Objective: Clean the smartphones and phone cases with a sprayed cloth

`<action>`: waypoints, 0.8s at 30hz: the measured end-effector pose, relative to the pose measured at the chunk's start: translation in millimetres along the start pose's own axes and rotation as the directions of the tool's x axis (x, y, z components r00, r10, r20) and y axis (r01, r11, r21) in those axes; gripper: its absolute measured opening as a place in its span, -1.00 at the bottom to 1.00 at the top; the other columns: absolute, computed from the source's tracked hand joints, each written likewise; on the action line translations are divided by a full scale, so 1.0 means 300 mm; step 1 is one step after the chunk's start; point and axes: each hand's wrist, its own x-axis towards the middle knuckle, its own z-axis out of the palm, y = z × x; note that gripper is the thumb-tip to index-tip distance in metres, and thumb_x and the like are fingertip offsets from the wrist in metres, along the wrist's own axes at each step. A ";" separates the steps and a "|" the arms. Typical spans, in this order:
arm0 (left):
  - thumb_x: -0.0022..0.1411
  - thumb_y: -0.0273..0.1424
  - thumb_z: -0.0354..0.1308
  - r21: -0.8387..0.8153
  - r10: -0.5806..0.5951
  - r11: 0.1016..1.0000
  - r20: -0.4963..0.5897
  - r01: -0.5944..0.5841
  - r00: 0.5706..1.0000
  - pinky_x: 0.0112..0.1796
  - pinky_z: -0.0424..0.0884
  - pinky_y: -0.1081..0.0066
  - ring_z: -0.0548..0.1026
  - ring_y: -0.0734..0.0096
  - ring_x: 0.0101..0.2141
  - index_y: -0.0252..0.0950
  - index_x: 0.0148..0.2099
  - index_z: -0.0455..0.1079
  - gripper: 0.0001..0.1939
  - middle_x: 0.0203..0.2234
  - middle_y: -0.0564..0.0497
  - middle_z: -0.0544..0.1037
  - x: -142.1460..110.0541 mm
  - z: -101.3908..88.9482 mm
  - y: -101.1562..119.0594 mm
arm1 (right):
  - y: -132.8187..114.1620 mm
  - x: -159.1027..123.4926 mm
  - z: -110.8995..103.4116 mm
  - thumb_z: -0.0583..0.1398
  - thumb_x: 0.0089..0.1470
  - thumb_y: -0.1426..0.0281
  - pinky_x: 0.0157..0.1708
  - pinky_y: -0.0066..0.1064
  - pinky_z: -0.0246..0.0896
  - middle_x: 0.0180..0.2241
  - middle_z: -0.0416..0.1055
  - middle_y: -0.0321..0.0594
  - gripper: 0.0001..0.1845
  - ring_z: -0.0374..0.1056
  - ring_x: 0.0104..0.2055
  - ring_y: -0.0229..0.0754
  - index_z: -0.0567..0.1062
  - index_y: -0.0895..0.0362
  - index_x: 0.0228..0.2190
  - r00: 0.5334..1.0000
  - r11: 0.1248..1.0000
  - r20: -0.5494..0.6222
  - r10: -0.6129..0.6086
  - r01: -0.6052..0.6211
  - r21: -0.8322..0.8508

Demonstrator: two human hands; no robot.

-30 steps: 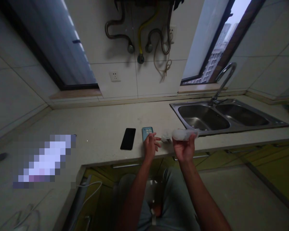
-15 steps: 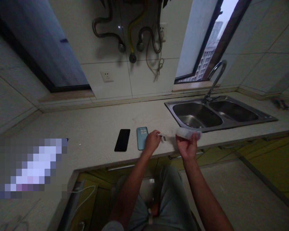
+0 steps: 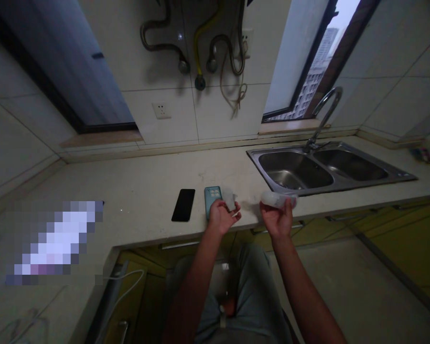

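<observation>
My right hand [image 3: 276, 222] is closed from below around a whitish translucent bottle [image 3: 275, 199], lying on its side in the grip with pinkish marks near its right end. My left hand [image 3: 222, 216], palm partly up, has its fingers curled at a small whitish translucent piece [image 3: 230, 197]; blur hides its exact kind. Partly behind that hand a light-blue phone case [image 3: 211, 193] with camera cutouts lies on the counter. To its left rests a black smartphone [image 3: 183, 205], flat.
A steel double sink [image 3: 297, 169] with a curved faucet [image 3: 326, 117] is set into the countertop [image 3: 146, 177] at right. On the left is a pixelated bright patch [image 3: 59, 241]. A white cable [image 3: 129, 277] hangs by the counter's inner corner.
My left hand went from open fingers beside the small whitish piece to gripping it, then shifted left and turned palm up near the case. My right hand keeps the bottle about where it was.
</observation>
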 end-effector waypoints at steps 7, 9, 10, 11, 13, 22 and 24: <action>0.04 -0.44 0.29 0.327 0.136 0.934 0.042 -0.142 0.990 -0.48 0.32 0.48 0.47 0.48 -0.53 -0.34 -0.38 0.34 -0.84 -0.55 0.06 0.45 0.010 -0.016 -0.005 | 0.034 -0.026 0.035 0.39 0.01 0.19 -0.17 -0.21 0.47 -0.22 0.60 -0.36 -0.71 0.52 -0.18 -0.16 0.53 -0.02 -0.23 0.996 0.999 0.080 0.027 -0.024 -0.035; 0.12 -0.41 0.23 0.513 0.274 0.820 0.035 -0.253 0.961 -0.53 0.27 0.49 0.47 0.47 -0.54 -0.32 -0.35 0.35 -0.88 -0.54 0.05 0.46 0.020 -0.025 -0.011 | 0.050 -0.028 0.039 0.38 0.02 0.20 -0.14 -0.20 0.46 -0.22 0.60 -0.36 -0.73 0.51 -0.17 -0.17 0.53 -0.02 -0.22 0.995 0.998 0.092 0.048 -0.043 -0.051; 0.17 -0.38 0.18 0.622 0.340 0.730 0.032 -0.285 0.940 -0.54 0.26 0.47 0.47 0.45 -0.55 -0.31 -0.35 0.35 -0.89 -0.53 0.03 0.48 0.022 -0.030 -0.010 | 0.058 -0.027 0.039 0.38 0.03 0.21 -0.12 -0.19 0.45 -0.21 0.60 -0.35 -0.73 0.51 -0.16 -0.16 0.53 -0.02 -0.22 0.994 0.997 0.094 0.061 -0.056 -0.061; 0.23 -0.36 0.12 0.735 0.396 0.609 0.043 -0.297 0.917 -0.53 0.27 0.45 0.47 0.42 -0.55 -0.29 -0.35 0.34 -0.87 -0.52 0.00 0.50 0.020 -0.034 -0.007 | 0.066 -0.024 0.037 0.37 0.04 0.21 -0.10 -0.17 0.45 -0.20 0.60 -0.34 -0.74 0.51 -0.15 -0.16 0.53 -0.01 -0.21 0.993 0.995 0.095 0.076 -0.070 -0.069; 0.31 -0.33 0.03 0.927 0.474 0.257 0.126 -0.274 0.872 -0.45 0.32 0.40 0.52 0.34 -0.47 -0.29 -0.38 0.36 -0.78 -0.46 -0.09 0.55 0.007 -0.040 0.007 | 0.086 -0.013 0.032 0.36 0.06 0.22 -0.08 -0.17 0.44 -0.20 0.60 -0.32 -0.75 0.51 -0.14 -0.15 0.53 0.00 -0.21 0.989 0.992 0.096 0.109 -0.102 -0.077; 0.32 -0.31 0.06 0.776 0.550 -0.617 0.308 0.129 0.776 -0.22 0.37 0.28 0.57 0.10 -0.20 -0.31 -0.18 0.51 -0.76 -0.22 -0.25 0.60 -0.064 -0.073 0.093 | 0.163 0.061 -0.006 0.35 0.07 0.25 -0.06 -0.12 0.44 -0.22 0.59 -0.38 -0.79 0.50 -0.13 -0.16 0.50 -0.03 -0.23 0.959 0.963 0.090 0.269 -0.269 -0.016; 0.28 -0.36 0.13 0.786 0.553 -0.613 0.347 0.087 0.757 -0.19 0.38 0.31 0.56 0.14 -0.16 -0.31 -0.20 0.51 -0.84 -0.19 -0.22 0.59 -0.055 -0.096 0.116 | 0.160 0.069 -0.015 0.35 0.07 0.24 -0.04 -0.08 0.43 -0.20 0.59 -0.38 -0.77 0.49 -0.11 -0.15 0.50 -0.05 -0.21 0.954 0.959 0.099 0.283 -0.284 -0.005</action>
